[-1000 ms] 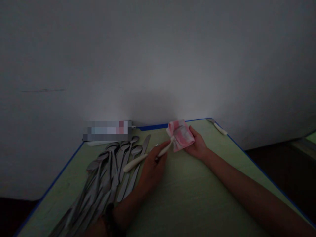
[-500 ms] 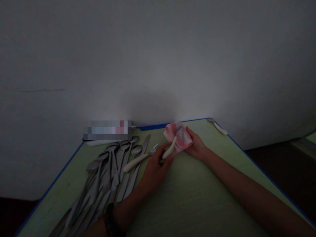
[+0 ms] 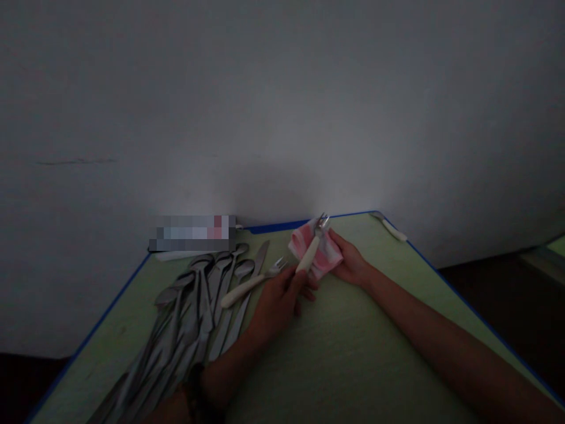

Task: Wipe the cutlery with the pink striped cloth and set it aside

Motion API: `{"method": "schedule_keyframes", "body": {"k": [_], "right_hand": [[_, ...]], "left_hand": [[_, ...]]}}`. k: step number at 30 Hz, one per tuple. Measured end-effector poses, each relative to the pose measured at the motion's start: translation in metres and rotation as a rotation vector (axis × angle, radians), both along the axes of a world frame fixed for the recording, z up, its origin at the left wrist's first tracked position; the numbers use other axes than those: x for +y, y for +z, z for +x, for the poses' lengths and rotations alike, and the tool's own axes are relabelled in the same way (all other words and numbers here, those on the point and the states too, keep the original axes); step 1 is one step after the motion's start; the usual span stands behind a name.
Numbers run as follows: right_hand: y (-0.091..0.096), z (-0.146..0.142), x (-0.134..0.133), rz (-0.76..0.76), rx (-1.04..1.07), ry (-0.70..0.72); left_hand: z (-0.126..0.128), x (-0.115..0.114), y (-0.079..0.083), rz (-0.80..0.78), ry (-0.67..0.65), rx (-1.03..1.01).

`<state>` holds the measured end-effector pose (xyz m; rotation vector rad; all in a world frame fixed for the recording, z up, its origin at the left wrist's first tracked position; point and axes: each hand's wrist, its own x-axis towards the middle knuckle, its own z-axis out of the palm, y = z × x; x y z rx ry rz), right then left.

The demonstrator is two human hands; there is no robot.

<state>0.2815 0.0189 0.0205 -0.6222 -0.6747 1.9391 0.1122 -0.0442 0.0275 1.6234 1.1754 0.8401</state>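
Note:
My left hand [image 3: 280, 294] pinches a fork [image 3: 310, 252] by the lower end of its cream handle. The metal tines point up and away, in front of a folded pink and white cloth [image 3: 300, 237]. That cloth rests in my right hand [image 3: 348, 257], whose fingers are closed on its right side and partly hidden behind it. A second fork [image 3: 242, 290] with a cream handle lies across the cutlery just left of my left hand.
Spoons and knives lie heaped [image 3: 176, 330] on the left of the pale green table [image 3: 353, 353]. Another cream-handled piece of cutlery [image 3: 392, 229] lies at the far right corner. A blurred-out box [image 3: 194, 234] stands at the back left, against the wall [image 3: 282, 118].
The fork has turned in my left hand, so its tines now show above the cloth. My left fingers have shifted to the handle's lower end. The cloth has moved slightly left.

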Motion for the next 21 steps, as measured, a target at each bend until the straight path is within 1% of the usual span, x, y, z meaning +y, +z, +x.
{"method": "schedule_keyframes", "body": {"k": [5, 11, 14, 18, 21], "right_hand": [[0.002, 0.000, -0.003, -0.001, -0.006, 0.028], [0.001, 0.002, -0.001, 0.016, 0.010, 0.005], [-0.001, 0.003, 0.002, 0.010, 0.000, -0.010], [-0.005, 0.003, 0.002, 0.005, -0.025, 0.047], [-0.007, 0.002, 0.001, 0.009, -0.053, 0.072]], "left_hand": [[0.001, -0.001, 0.006, -0.020, 0.033, 0.025], [0.003, -0.004, 0.011, -0.045, 0.041, 0.062], [0.002, -0.004, 0.010, -0.009, 0.024, 0.089], [0.001, -0.003, 0.006, 0.002, -0.041, 0.078], [0.001, -0.003, 0.003, -0.009, -0.058, 0.064]]}}
